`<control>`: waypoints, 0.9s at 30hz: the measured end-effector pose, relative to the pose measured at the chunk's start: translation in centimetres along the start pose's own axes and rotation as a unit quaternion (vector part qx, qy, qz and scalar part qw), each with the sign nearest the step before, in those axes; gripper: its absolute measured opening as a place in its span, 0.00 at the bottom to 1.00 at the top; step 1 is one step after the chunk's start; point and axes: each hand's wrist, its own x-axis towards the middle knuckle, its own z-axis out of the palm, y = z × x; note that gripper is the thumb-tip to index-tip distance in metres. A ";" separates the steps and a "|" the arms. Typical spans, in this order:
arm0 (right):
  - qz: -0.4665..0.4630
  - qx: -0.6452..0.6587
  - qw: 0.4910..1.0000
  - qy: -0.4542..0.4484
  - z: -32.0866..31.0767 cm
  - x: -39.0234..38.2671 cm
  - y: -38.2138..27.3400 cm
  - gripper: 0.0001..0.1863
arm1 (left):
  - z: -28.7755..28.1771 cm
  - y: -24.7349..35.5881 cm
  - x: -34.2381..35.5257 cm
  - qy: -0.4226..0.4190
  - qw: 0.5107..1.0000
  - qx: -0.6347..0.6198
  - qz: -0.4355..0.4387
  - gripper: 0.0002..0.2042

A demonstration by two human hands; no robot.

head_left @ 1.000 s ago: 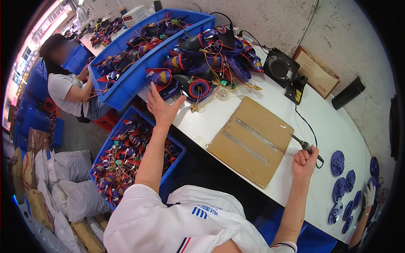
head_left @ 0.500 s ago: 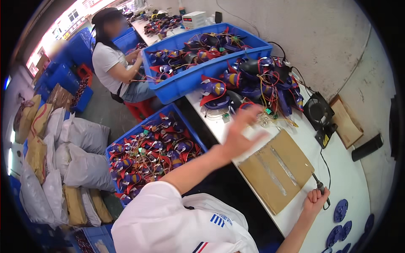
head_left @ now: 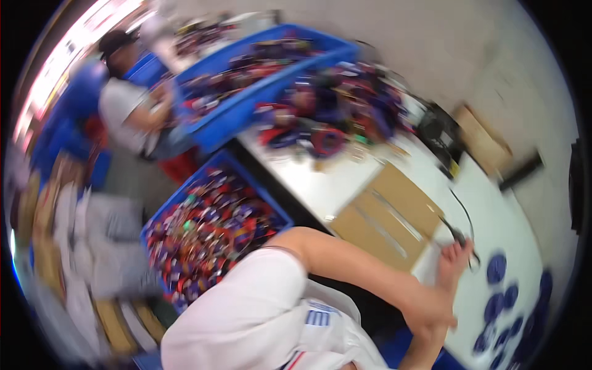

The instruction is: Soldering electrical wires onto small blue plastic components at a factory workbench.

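Observation:
My right hand [head_left: 455,259] is closed around the dark handle of a corded soldering iron [head_left: 455,234], whose tip points toward the cardboard sheet. Across my right forearm, just below the wrist, lies my left hand [head_left: 427,309]. Its fingers are smeared by motion, so their grip is unclear, and I see no object in it. The brown cardboard sheet [head_left: 388,216], with two strips of shiny tape, lies flat on the white table beside my hands.
Purple-and-red wired toy parts [head_left: 345,105] are piled beyond the cardboard, beside a blue crate [head_left: 216,126]. Another full blue crate [head_left: 280,213] stands left. Purple round pieces [head_left: 496,268] lie right, near a black fan [head_left: 439,126]. A person [head_left: 132,105] sits far left.
My left hand has swung from above the table near the parts pile back to my right forearm. The right hand still grips the soldering iron. The whole view has shifted and blurred.

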 end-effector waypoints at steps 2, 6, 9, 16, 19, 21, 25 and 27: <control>-0.011 0.016 1.000 -0.013 0.7 -0.2 1.1 0.06 | -0.4 -0.2 -0.5 0.008 0.999 -0.031 -0.012 0.10; -0.079 -0.084 0.993 0.010 1.5 2.0 2.3 0.08 | -1.0 0.8 3.2 -0.067 0.996 0.036 0.047 0.22; -0.112 -0.157 0.980 0.049 1.1 2.9 1.0 0.11 | 0.5 0.3 8.6 -0.164 0.983 0.023 0.075 0.23; -0.120 -0.176 0.977 0.025 0.3 3.2 -1.0 0.17 | 8.4 -5.7 21.0 -0.191 0.960 0.173 0.110 0.30; -0.067 -0.267 0.961 -0.026 -1.3 2.6 -1.8 0.20 | 12.8 -8.6 27.4 -0.192 0.954 0.193 0.127 0.32; -0.065 -0.284 0.956 -0.038 -1.2 2.1 -2.2 0.18 | 15.6 -10.2 31.4 -0.157 0.950 0.236 0.133 0.35; -0.073 -0.288 0.954 -0.041 -0.2 2.0 -2.5 0.14 | 21.0 -12.7 37.9 -0.129 0.952 0.246 0.130 0.38; -0.079 -0.285 0.954 -0.035 0.3 2.8 -2.3 0.13 | 23.8 -13.5 40.2 -0.121 0.955 0.238 0.130 0.39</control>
